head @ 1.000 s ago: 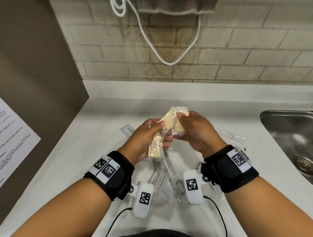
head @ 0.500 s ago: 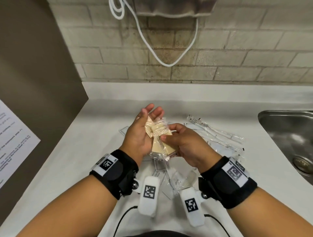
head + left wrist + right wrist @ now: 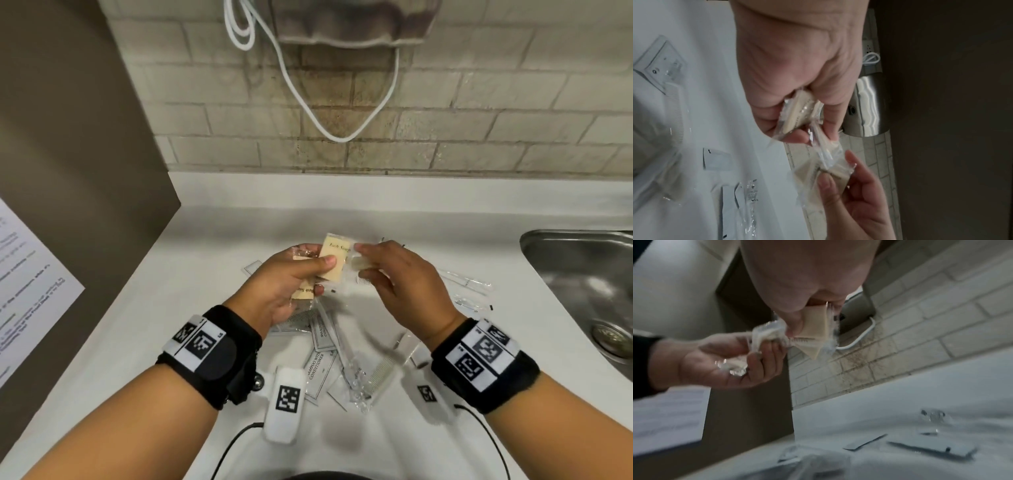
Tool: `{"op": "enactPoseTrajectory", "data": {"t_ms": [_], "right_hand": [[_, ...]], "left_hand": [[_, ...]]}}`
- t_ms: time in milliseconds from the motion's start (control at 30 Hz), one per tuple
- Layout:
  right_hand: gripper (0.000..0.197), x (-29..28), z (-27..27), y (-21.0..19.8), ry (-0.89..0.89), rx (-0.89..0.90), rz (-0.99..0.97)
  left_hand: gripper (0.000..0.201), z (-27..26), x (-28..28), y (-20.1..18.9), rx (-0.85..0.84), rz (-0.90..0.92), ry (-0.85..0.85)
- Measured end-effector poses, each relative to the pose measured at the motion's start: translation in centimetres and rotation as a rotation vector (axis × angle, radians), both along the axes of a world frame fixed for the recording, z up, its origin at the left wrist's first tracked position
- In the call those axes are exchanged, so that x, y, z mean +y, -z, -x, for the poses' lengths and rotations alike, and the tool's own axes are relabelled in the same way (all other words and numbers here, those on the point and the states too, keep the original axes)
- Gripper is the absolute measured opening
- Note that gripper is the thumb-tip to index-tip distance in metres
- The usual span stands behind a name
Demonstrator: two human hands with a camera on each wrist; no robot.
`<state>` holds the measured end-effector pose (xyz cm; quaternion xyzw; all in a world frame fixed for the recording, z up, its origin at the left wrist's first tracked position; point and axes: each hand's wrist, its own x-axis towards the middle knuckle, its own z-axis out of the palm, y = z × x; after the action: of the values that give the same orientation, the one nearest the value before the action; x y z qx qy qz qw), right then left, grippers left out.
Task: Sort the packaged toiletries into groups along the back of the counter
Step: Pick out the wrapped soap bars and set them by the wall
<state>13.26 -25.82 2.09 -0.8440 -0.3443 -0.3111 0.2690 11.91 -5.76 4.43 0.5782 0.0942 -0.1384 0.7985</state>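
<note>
hands (image 3: 342, 274) pinch soaps (image 3: 334, 262) | cream bars, clear crinkled wrappers, above counter (image 3: 171, 308)

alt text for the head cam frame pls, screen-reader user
Both hands hold wrapped soap bars above a white counter: the left hand grips two, the right hand pinches another. Shampoo sachets and wrapped combs lie scattered beneath, with a steel sink at right.

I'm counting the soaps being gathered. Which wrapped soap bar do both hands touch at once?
The upper soap, its printed label facing up: the left hand thumbs it down while the right hand pinches its wrapper. The lower soap sits in the left hand alone.
</note>
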Motion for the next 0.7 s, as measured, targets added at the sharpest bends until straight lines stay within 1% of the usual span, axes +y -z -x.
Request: {"op": "enactPoseTrajectory", "data": {"t_ms": [33, 100, 133, 167, 233, 267, 300, 367, 433, 500, 600, 700], "right_hand": [[0.038, -0.2, 0.3, 0.0, 0.049, 0.141, -0.109], [0.046, -0.5, 0.4, -0.3, 0.080, 0.544, -0.414], [0.048, -0.6, 0.3, -0.5, 0.036, 0.728, -0.583], [0.046, -0.5, 0.3, -0.7, -0.039, 0.864, -0.738], [0.034, -0.3, 0.1, -1.2, -0.211, 1.046, -0.959], [0.030, 0.0, 0.2, -1.6, -0.273, 1.109, -1.020], [0.029, 0.4, 0.2, -1.8, -0.314, 1.160, -1.057], [0.031, 1.2, 0.1, -1.7, -0.322, 1.216, -1.074], [0.025, 1.8, -0.2, -1.4, -0.290, 1.215, -1.077], [0.022, 2.0, -0.4, -1.2, -0.277, 1.217, -1.091], [0.019, 1.9, -0.5, -1.0, -0.287, 1.228, -1.092], [0.019, 2.1, -0.7, -1.3, -0.281, 1.241, -1.101]], "left_hand": [[0.024, -0.1, 0.0, 0.1, -0.007, 0.006, -0.026], [0.019, -0.1, 0.1, 0.3, -0.024, 0.002, -0.064], [0.017, -0.1, 0.0, 0.4, -0.032, -0.013, -0.081], [0.017, -0.1, -0.1, 0.5, -0.039, -0.042, -0.090], [0.016, 0.1, -0.6, 0.5, -0.064, -0.104, -0.102], [0.017, 0.2, -0.9, 0.5, -0.090, -0.118, -0.116], [0.016, 0.2, -1.2, 0.6, -0.118, -0.125, -0.126], [0.012, 0.4, -1.9, 0.6, -0.140, -0.123, -0.120], [0.006, 0.4, -2.2, 0.4, -0.113, -0.099, -0.129], [0.006, 0.3, -1.8, 0.3, -0.104, -0.057, -0.155], [0.008, 0.0, -1.3, 0.4, -0.168, -0.069, -0.164], [0.009, -0.2, -1.0, 0.5, -0.196, -0.076, -0.148]]}}
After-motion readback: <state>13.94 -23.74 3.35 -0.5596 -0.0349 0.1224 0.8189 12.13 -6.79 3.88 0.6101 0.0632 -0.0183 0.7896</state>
